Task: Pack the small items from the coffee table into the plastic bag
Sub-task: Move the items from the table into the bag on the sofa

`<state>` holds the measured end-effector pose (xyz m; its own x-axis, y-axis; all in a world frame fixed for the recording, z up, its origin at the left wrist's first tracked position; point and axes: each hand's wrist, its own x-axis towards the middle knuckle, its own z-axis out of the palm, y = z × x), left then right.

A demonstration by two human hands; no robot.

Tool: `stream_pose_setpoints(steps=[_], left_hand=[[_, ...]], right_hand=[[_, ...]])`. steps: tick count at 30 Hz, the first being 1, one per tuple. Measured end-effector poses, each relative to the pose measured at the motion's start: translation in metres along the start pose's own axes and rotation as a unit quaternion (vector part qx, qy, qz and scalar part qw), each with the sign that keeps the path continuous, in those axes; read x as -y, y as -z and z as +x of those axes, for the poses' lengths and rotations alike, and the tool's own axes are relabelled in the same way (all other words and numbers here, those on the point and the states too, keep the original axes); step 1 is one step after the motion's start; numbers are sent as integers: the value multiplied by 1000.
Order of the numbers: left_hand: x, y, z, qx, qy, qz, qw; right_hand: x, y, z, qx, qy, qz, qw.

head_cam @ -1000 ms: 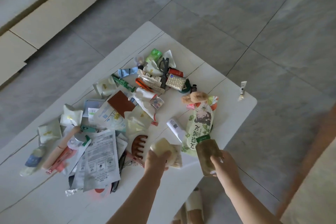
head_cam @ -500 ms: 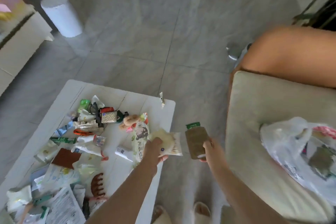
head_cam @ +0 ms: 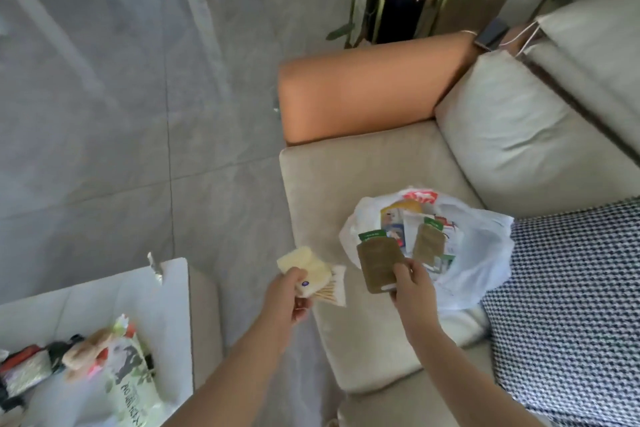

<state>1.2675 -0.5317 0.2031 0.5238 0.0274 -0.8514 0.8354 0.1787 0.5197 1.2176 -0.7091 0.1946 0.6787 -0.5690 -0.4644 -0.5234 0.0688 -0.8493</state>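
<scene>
Right grip (head_cam: 414, 291) pinches brown sachet (head_cam: 379, 263) (label unreadable) over plastic bag (head_cam: 485, 253); left grip (head_cam: 285, 298) holds cream packet (head_cam: 308, 270)

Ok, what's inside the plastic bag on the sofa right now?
The plastic bag lies open: a brown sachet with a green top and white and colourful packets show. Anything beneath them is covered.

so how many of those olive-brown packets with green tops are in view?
2. One olive-brown packet is held by the right hand at the plastic bag's rim; the second packet lies inside the bag. More may be buried under other items there.
</scene>
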Motion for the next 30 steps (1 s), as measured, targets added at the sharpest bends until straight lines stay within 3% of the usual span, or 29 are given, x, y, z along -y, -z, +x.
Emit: stream_pose_setpoints(steps=[6,11,17,21,26,30], left_hand=[[5,-94,-2,54,-9,50,997],[9,-161,10,73,-20,68,995],[2,-211,41,73,-12,98,992],[10,-212,53,63,-24,150,986],[28,-177,47,83,-16,176,981],[45,-127,35,51,-33,211,976]], right_hand=[[6,71,47,-49,-55,52,996],[2,102,86,2,-118,37,992],[2,115,129,44,-125,17,991],[-5,111,146,79,-184,38,979],[-19,98,139,67,-112,-141,981],[-20,69,113,124,-69,-206,968]])
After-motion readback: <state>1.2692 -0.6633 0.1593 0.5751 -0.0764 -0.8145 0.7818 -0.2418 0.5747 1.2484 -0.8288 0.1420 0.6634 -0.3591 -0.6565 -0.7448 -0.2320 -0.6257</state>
